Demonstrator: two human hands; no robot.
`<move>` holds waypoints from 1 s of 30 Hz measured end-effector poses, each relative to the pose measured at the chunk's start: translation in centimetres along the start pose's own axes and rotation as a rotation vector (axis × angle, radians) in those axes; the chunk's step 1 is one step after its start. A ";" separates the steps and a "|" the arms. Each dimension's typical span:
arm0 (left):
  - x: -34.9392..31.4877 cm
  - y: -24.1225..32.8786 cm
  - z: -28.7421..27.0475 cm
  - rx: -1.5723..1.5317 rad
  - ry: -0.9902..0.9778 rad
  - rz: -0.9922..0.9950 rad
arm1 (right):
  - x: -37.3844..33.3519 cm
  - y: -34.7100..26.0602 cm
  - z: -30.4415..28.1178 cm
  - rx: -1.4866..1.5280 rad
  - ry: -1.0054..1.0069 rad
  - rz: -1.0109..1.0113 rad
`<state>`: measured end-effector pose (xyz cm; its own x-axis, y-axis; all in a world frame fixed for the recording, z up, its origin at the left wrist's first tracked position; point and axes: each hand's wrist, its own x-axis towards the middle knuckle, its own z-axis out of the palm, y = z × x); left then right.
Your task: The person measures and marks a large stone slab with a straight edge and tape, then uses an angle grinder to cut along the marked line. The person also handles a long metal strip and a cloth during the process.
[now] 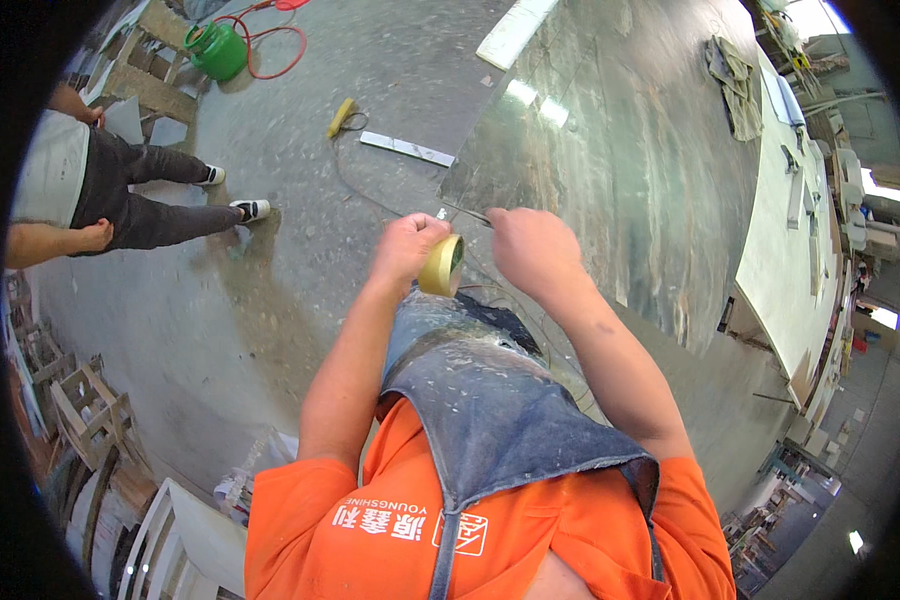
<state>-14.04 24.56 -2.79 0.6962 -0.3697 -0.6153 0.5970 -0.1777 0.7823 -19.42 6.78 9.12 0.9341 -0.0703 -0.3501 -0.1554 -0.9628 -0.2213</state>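
My left hand (408,248) is closed on a roll of yellow tape (452,268), which hangs beside its fingers above my apron. A small whitish scrap (442,214) shows at the fingertips; what it is, I cannot make out. Close by on the right, my right hand (536,248) is closed on a thin, dark metal tool (465,211) whose narrow end points toward the left hand. Its exact kind is unclear. Both hands are near the close left corner of a large, glossy grey-brown veined stone slab (590,170).
A crumpled olive cloth (734,88) lies on the slab's far right. On the floor ahead are a white strip (407,149) and a yellow corded tool (342,118). Another person (110,180) stands at left; a green gas cylinder (216,51) with red hose is behind. A white-topped table (785,240) adjoins the slab.
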 end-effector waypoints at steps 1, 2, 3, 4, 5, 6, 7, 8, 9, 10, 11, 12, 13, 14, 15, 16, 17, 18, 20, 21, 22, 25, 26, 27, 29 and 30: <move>0.0 -0.4 -0.1 0.012 0.006 -0.004 | -0.7 0.5 -0.3 -0.001 -0.024 0.027; -0.1 -0.8 -0.2 0.012 0.008 -0.006 | -1.6 1.2 -0.6 -0.003 -0.048 0.055; -0.3 -1.3 -0.3 0.004 0.000 -0.018 | -2.7 1.9 -0.9 -0.002 -0.073 0.090; -0.5 -1.8 -0.4 -0.004 0.020 -0.033 | -3.8 2.5 -1.1 0.047 -0.041 0.091; -0.6 -2.2 -0.6 -0.021 0.036 -0.051 | -4.8 3.1 -1.4 0.095 -0.005 0.091; -0.8 -2.5 -0.8 -0.052 0.049 -0.070 | -5.6 3.7 -1.5 0.133 0.016 0.106; -1.1 -2.8 -1.0 -0.040 0.069 -0.058 | -6.4 4.3 -1.5 0.199 0.044 0.073; -1.4 -3.0 -1.2 -0.040 0.082 -0.051 | -7.2 4.8 -1.5 0.257 0.053 0.062; -1.7 -3.1 -1.2 -0.046 0.101 -0.063 | -7.8 5.4 -1.4 0.314 0.066 0.049; -2.1 -3.0 -1.3 -0.030 0.107 -0.013 | -8.2 5.9 -1.1 0.418 0.054 0.072; -2.7 -3.0 -1.3 -0.023 0.123 0.011 | -8.7 6.4 -0.8 0.523 0.036 0.092; -3.5 -3.0 -1.1 -0.031 0.141 0.031 | -9.2 6.8 -0.5 0.653 0.037 0.059; -4.6 -3.0 -1.0 -0.002 0.172 0.080 | -9.4 7.0 0.0 0.726 -0.004 0.114; -5.8 -2.8 -1.0 0.017 0.205 0.141 | -9.4 7.0 0.6 0.825 -0.015 0.109; -6.8 -2.4 -1.1 0.032 0.238 0.243 | -9.1 6.9 1.1 0.904 -0.040 0.132; -8.1 -2.1 -1.2 0.040 0.284 0.235 | -8.9 6.6 1.6 1.039 -0.070 0.084; -9.3 -1.8 -1.3 0.041 0.322 0.259 | -8.7 6.2 1.9 1.150 -0.122 0.078; -10.3 -1.5 -1.5 0.028 0.351 0.292 | -8.3 5.7 2.1 1.205 -0.193 0.148; -12.1 -0.7 -1.9 0.074 0.409 0.361 | -7.7 3.9 2.4 1.415 -0.209 0.062; -12.6 -0.2 -2.3 0.089 0.431 0.377 | -7.1 2.9 2.3 1.441 -0.234 0.069; -12.9 0.4 -2.8 0.099 0.456 0.368 | -6.5 2.0 2.1 1.469 -0.254 0.054; -12.9 2.1 -4.3 0.124 0.488 0.470 | -3.8 -1.3 2.1 1.438 -0.309 -0.062; -12.4 2.7 -5.0 0.131 0.498 0.498 | -2.6 -2.4 2.3 1.426 -0.311 -0.116; -11.9 3.3 -5.7 0.090 0.484 0.519 | -1.3 -3.5 2.5 1.406 -0.343 -0.099; -10.2 4.7 -7.8 0.090 0.463 0.570 | 2.0 -6.1 3.1 1.411 -0.387 -0.150; -9.2 5.4 -9.4 0.068 0.441 0.582 | 3.7 -7.6 3.5 1.454 -0.387 -0.213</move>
<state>-13.47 35.59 6.23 0.9974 -0.0223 -0.0690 0.0656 -0.1262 0.9898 -15.86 14.77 6.31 0.8760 0.3257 -0.3558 -0.4210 0.1562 -0.8935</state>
